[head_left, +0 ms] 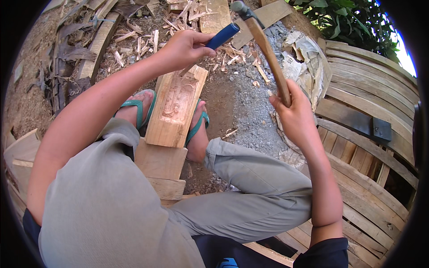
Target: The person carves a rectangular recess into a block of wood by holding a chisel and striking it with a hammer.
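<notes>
A wooden block [169,132] with a hollow carved into its top lies between my feet. My left hand [190,48] is closed round a chisel [223,35] with a blue handle, tilted over the block. Its thin blade runs down to the far end of the hollow; whether the tip touches the wood I cannot tell. To the right, my right hand [292,111] grips the wooden handle of a hammer [268,51]. The hammer's metal head is raised, above and right of the chisel's handle and apart from it.
Wood boards [160,163] lie under the block's near end. Chips and shavings litter the ground beyond. A slatted wooden structure [366,116] stands at right, beside a torn paper sack [308,67] and grey gravel [259,116]. Planks [99,47] lie far left; leafy plants [348,20] grow far right.
</notes>
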Motion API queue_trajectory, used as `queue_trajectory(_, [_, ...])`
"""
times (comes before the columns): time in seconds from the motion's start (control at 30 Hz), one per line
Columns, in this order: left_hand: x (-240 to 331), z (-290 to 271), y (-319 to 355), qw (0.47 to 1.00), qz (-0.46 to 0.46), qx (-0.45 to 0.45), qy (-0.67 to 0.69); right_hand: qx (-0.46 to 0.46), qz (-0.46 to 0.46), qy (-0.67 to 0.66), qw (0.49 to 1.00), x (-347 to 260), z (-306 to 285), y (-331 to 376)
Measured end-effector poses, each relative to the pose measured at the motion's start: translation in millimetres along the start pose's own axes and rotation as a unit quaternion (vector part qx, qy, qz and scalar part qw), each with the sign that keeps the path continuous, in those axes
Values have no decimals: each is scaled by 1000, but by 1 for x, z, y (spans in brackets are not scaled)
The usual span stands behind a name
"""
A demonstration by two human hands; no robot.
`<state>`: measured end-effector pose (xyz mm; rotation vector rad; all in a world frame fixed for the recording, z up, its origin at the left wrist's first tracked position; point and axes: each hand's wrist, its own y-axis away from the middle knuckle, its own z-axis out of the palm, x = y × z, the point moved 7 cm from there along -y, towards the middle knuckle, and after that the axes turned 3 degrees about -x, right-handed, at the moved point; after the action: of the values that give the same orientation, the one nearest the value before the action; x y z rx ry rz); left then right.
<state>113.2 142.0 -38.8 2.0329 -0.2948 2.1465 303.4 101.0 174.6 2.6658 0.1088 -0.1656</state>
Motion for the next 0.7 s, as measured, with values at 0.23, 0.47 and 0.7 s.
queue_trajectory(0.23, [5,0,-2,1000,-2,-1,-21,40,5,-40,998,1,-9,0])
queue_trajectory(0.47, [-4,-2,-2,1000,-15,-1,-2,37,38,-60,997,-3,-23,-5])
queue_trajectory(0.7, [1,0,-3,1000,-13,0,-11,7,14,-19,1000,11,2,-3])
